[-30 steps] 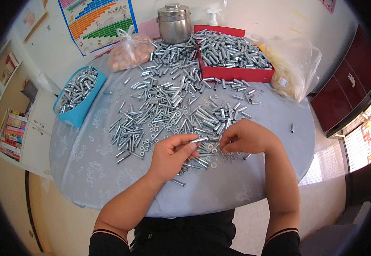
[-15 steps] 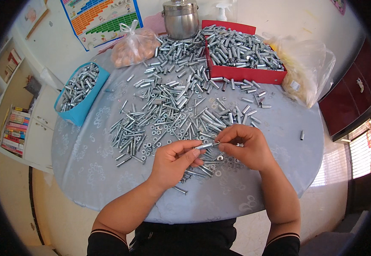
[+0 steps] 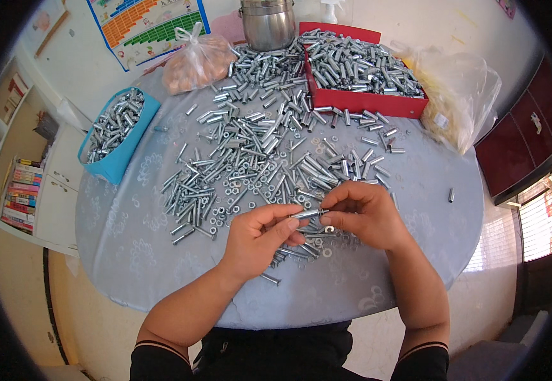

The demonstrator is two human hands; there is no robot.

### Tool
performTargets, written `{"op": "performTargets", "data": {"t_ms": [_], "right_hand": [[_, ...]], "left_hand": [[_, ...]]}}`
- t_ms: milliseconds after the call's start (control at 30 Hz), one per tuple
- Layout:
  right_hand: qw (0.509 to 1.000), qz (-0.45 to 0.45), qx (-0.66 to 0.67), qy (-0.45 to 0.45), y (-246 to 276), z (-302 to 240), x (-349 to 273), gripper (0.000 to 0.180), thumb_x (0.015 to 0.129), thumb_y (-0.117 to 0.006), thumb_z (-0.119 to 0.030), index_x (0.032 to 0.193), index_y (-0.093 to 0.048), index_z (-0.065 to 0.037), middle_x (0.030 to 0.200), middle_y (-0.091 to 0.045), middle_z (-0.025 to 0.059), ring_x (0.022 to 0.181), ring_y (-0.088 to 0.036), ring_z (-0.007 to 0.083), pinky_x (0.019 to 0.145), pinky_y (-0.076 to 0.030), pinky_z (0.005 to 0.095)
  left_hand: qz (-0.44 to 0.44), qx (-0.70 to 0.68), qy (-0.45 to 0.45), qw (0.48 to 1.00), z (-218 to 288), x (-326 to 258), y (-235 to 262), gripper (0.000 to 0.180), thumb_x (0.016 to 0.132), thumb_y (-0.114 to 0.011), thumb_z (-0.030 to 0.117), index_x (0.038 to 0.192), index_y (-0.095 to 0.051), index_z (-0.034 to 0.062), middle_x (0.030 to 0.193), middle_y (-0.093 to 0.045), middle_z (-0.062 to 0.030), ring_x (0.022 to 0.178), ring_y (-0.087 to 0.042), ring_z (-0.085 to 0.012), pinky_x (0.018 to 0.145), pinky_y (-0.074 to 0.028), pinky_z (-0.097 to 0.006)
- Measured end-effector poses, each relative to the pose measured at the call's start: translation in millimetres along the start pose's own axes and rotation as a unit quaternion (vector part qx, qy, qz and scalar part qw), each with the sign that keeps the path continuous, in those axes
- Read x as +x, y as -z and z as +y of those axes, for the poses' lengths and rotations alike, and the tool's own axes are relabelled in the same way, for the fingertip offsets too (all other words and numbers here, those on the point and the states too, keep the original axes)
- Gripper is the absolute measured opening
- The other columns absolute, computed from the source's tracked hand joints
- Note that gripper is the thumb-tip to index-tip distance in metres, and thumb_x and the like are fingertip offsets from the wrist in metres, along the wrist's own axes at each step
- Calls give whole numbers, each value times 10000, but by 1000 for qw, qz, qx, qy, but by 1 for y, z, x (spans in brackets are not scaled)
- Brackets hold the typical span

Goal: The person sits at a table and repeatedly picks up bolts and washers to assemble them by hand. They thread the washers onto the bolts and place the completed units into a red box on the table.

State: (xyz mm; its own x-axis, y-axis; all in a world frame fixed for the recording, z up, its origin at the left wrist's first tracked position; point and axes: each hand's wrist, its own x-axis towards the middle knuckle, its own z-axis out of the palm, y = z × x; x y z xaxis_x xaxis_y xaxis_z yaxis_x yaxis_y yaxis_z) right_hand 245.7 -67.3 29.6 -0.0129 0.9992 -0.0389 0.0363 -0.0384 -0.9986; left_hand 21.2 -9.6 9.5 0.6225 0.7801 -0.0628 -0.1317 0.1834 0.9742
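Note:
Between my two hands, above the near side of the pile, lies a silver expansion bolt [image 3: 306, 214] with its metal sleeve, held nearly level. My left hand [image 3: 255, 240] is closed on its left part, thumb and fingers pinching the sleeve. The thumb and forefinger of my right hand [image 3: 370, 219] pinch the bolt's right end, where any small nut or washer is hidden by the fingertips. Beneath and beyond my hands spread loose bolts [image 3: 190, 197], hex nuts and washers [image 3: 241, 184], and metal sleeves [image 3: 250, 130].
A red box [image 3: 371, 105] heaped with metal sleeves stands at the far right, beside a clear plastic bag [image 3: 454, 105]. At the left is a blue box [image 3: 117, 168] of bolt parts. A tied bag [image 3: 198, 63] and a steel pot [image 3: 268, 28] stand at the back. One sleeve [image 3: 451, 195] lies apart.
My right fingertips have shifted slightly along the bolt's right end. My left hand keeps its grip on the sleeve. The whole view has moved a little.

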Motion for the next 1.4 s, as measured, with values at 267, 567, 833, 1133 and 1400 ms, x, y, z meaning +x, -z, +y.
{"op": "performTargets", "data": {"t_ms": [267, 567, 833, 1133, 1400], "right_hand": [[999, 35, -9, 20, 7, -4, 0, 194, 831, -776, -43, 1004, -699, -5, 865, -688, 10, 773, -610, 66, 671, -497, 231], [892, -210, -361, 175, 9, 1, -3, 175, 757, -721, -83, 930, -723, -111, 850, -635, 80, 815, -641, 296, 698, -514, 393], [889, -173, -394, 158, 2, 0, -2, 176, 776, -709, -103, 951, -720, -114, 878, -630, 82, 839, -641, 319, 719, -511, 419], [987, 64, -147, 18, 0, 0, 3, 146, 822, -754, -22, 954, -693, -25, 850, -674, 30, 704, -608, 72, 633, -490, 239], [996, 37, -46, 61, -2, 13, 4, 153, 831, -750, 8, 966, -679, -9, 885, -673, -3, 760, -604, 47, 662, -498, 215]], "left_hand": [[19, 4, -26, 999, 1, 1, 0, 268, 969, -592, 51, 1217, -620, -47, 1037, -715, -163, 802, -712, -190, 711, -602, -302], [44, -3, -45, 998, -1, 2, 3, 269, 966, -597, 52, 1217, -621, -42, 1032, -721, -155, 793, -708, -174, 705, -596, -294], [38, -14, -48, 998, -2, 3, 5, 266, 966, -594, 45, 1217, -622, -40, 1038, -720, -154, 799, -707, -171, 709, -596, -292], [43, -4, -36, 998, -2, 3, 6, 265, 964, -599, 45, 1212, -624, -43, 1042, -719, -155, 799, -708, -174, 715, -599, -294], [27, 10, -24, 999, -1, 2, 2, 256, 964, -598, 32, 1203, -627, -54, 1040, -719, -160, 816, -714, -186, 719, -602, -292]]}}
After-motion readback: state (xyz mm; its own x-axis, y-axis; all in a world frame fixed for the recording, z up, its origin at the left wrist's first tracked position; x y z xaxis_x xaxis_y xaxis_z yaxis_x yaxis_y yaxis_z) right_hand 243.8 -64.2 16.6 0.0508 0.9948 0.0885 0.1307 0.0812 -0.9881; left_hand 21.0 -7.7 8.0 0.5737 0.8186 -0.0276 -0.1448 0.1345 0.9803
